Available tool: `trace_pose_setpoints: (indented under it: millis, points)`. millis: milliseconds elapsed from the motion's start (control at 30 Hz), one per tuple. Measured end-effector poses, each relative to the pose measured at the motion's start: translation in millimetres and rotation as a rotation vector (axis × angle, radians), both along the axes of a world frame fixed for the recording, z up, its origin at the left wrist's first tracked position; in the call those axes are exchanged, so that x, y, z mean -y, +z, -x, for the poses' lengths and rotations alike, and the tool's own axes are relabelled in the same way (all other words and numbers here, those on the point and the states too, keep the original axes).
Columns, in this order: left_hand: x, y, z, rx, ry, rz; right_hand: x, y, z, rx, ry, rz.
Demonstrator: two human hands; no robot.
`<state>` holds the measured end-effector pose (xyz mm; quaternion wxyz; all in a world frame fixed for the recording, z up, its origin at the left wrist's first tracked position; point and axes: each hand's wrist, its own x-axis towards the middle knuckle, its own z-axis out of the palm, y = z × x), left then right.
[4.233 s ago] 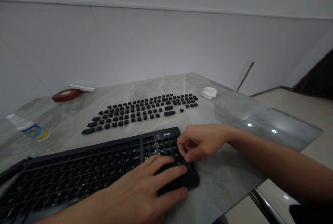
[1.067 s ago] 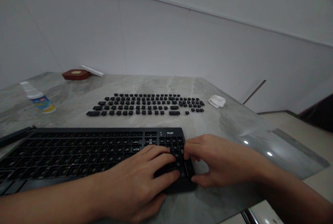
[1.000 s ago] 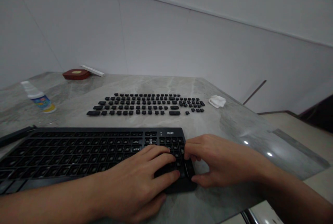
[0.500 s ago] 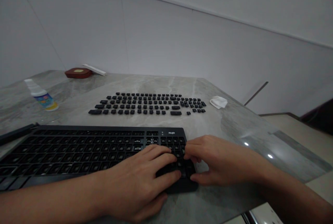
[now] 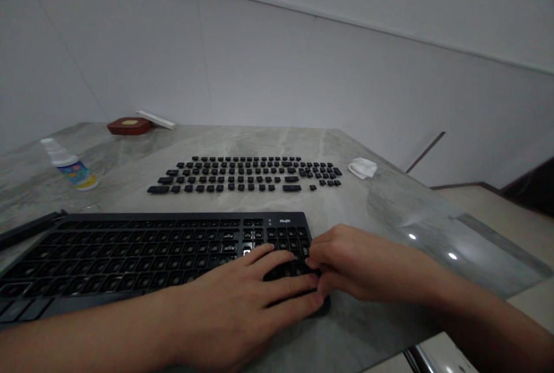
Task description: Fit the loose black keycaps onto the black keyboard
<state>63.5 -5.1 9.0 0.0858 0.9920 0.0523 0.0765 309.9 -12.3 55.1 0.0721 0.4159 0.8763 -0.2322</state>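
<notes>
A person's left hand (image 5: 246, 298), open on one black keyboard (image 5: 130, 252), now stretches farther right, fingertips meeting the right hand (image 5: 341, 263), whose thumb has drawn in; what it grips, I can't tell. Beyond on the table (image 5: 335, 211): five rows of keycaps (image 5: 231, 186), one bottle (image 5: 71, 166), one red box (image 5: 130, 126), one white cloth (image 5: 362, 168).

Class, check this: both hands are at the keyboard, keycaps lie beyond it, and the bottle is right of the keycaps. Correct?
Not quite: the head view shows the bottle left of the keycaps. The left hand and right hand are at the keyboard, keycaps beyond it.
</notes>
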Motion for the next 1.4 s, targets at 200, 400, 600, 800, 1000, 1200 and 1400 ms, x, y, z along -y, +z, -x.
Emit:
trace_pose_setpoints:
  millis: [200,400,600,800,1000,1200,1400]
  points:
    - [3,0.2,-3,-0.025,0.035,0.032,5,-9,-1,0.017,0.064,-0.1]
    - [2,-1.1,-2,0.022,0.012,0.051,15,-1,-1,0.093,0.137,-0.172]
    - [2,6.8,2,0.028,0.023,-0.003,-1,4,-3,0.052,-0.005,-0.231]
    - [-6,14.4,66,-0.066,0.152,-0.115,-26,-19,-14,-0.036,-0.351,-0.269]
    - [-33,16.5,183,-0.011,1.101,-0.299,-45,-42,-6,-0.205,-0.508,-0.111]
    - [-42,35.4,222,-0.335,1.554,-0.016,-48,-56,-1,-0.261,-0.505,-0.191]
    - [-38,8.5,239,-0.27,1.668,-0.042,-46,-60,-2,-0.234,-0.48,-0.231]
